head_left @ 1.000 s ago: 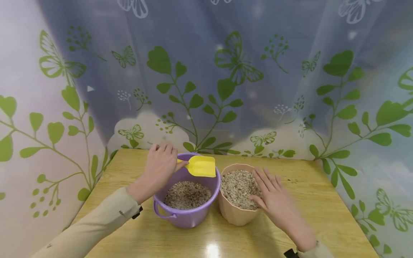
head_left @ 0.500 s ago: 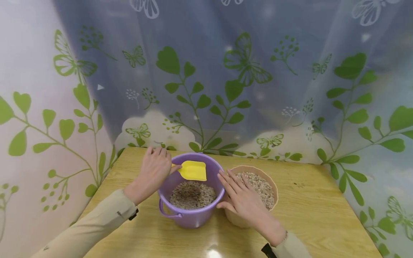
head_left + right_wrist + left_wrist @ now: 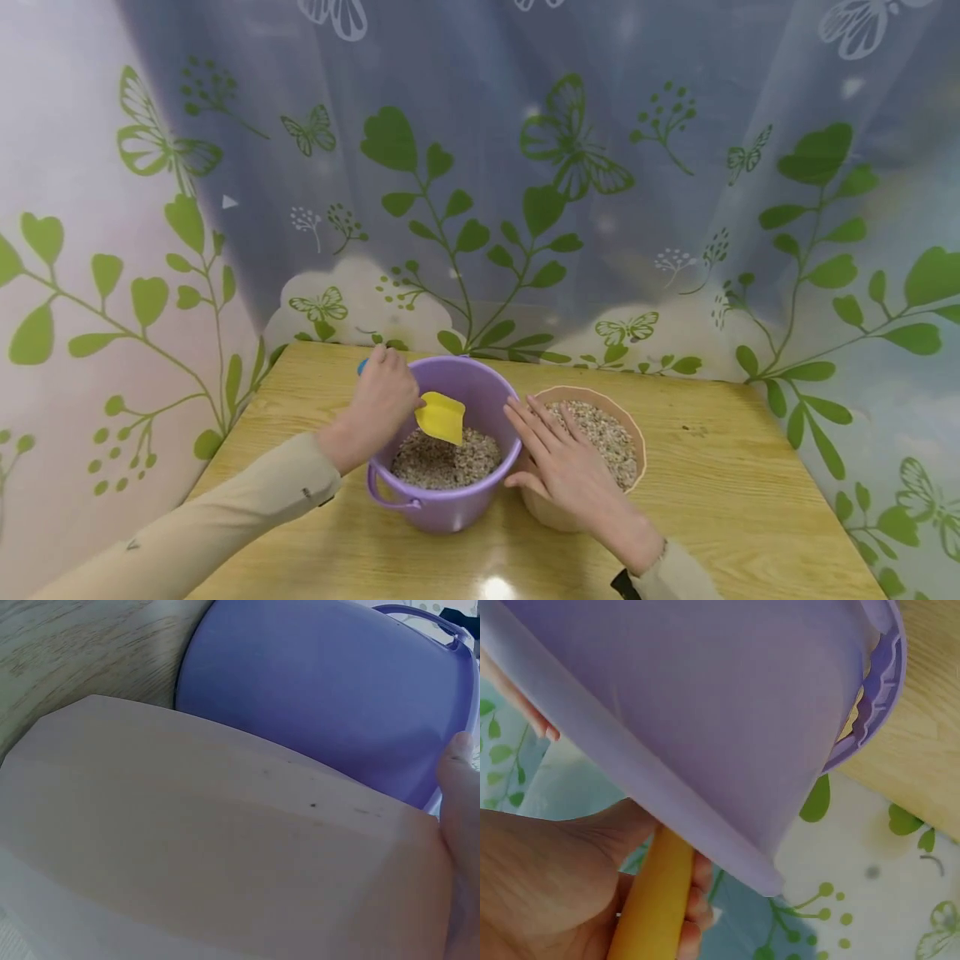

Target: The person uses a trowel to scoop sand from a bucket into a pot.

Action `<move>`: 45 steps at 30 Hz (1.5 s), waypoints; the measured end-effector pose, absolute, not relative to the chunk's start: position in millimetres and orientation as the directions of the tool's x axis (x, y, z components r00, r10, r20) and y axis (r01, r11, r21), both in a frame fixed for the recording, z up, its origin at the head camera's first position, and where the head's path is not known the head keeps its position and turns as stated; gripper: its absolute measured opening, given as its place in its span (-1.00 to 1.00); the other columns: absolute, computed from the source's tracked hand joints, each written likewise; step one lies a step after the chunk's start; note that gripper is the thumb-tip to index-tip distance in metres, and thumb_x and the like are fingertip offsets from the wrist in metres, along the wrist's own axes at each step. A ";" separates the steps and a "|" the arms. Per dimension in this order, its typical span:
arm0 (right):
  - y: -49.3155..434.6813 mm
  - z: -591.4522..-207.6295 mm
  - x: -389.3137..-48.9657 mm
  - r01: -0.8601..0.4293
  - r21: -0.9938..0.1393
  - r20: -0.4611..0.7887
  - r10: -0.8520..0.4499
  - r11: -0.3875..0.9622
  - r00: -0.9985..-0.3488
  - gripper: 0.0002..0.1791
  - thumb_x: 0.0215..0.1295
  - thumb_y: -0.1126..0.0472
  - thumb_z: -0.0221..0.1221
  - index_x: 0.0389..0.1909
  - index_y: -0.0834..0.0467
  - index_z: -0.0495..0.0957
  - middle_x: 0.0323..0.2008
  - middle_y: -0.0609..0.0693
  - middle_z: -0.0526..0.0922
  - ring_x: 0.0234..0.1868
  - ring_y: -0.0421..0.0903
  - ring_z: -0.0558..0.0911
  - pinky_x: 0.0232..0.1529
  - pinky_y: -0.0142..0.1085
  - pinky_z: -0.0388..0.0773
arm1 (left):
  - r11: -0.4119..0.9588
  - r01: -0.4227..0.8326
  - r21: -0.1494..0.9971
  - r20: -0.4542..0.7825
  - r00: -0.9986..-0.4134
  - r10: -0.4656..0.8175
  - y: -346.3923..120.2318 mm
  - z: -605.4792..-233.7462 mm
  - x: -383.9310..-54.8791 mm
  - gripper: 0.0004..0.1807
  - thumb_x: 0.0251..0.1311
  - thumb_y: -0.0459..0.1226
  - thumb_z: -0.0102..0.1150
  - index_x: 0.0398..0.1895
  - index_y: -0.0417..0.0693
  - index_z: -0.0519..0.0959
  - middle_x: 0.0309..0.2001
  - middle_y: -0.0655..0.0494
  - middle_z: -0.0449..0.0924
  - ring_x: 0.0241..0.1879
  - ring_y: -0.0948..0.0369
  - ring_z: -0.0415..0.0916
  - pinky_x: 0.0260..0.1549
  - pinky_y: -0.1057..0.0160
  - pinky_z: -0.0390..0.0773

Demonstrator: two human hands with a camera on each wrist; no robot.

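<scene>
We have head view, forward and down, farther off; two wrist views, close up, sharing the purple bucket point(image 3: 705, 712), upper frame.

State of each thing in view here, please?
Purple bucket: upright, partly filled
Bucket handle: lowered
Yellow shovel: tilted downward over the bucket's grains
Peach pot: upright, filled closer to its rim
Left hand: gripping the shovel
Right hand: fingers straight, at the bucket's rim

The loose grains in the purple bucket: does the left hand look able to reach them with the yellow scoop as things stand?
Probably yes: the left hand holds the yellow scoop with its blade inside the purple bucket, over the loose grains, and nothing shows in between.
</scene>
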State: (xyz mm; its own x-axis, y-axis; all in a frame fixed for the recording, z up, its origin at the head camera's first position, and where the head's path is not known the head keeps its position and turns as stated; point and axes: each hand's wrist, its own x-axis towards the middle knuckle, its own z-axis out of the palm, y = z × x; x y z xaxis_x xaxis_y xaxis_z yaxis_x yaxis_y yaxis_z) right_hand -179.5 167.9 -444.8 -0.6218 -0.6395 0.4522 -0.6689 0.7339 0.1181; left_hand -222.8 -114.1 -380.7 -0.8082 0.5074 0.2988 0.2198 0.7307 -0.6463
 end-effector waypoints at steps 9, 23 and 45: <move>169.7 -448.2 -181.6 -0.679 0.124 0.475 -0.644 0.723 -0.599 -0.01 0.44 -0.47 -0.51 0.54 0.20 0.16 0.53 0.09 0.22 0.53 0.11 0.22 0.45 0.14 0.11 | 0.408 0.221 -0.886 0.038 -0.842 0.539 -95.4 -380.8 -220.8 -0.66 0.39 -0.22 0.12 -0.61 -0.07 0.49 -0.55 0.12 0.44 -0.47 0.20 0.30 -0.22 0.19 0.24; 170.4 -450.4 -181.0 -0.693 0.090 0.466 -0.645 0.716 -0.606 -0.05 0.42 -0.41 -0.15 0.57 0.18 0.08 0.56 0.07 0.15 0.53 0.11 0.21 0.43 0.16 0.13 | 0.273 0.314 -0.909 -0.125 -0.833 0.539 -95.7 -401.7 -230.7 -0.68 0.45 -0.13 0.00 -0.46 -0.08 0.45 -0.51 0.06 0.37 -0.47 0.17 0.24 -0.20 0.11 0.24; 168.6 -452.5 -179.8 -0.695 0.056 0.485 -0.628 0.717 -0.609 -0.04 0.46 -0.45 -0.40 0.57 0.18 0.10 0.56 0.08 0.17 0.55 0.06 0.17 0.42 0.17 0.16 | 0.638 0.432 -0.638 0.112 -0.767 0.632 -103.7 -417.6 -241.8 -0.43 0.14 0.27 0.20 -0.66 -0.01 0.56 -0.59 0.15 0.45 -0.47 0.18 0.29 -0.24 0.19 0.27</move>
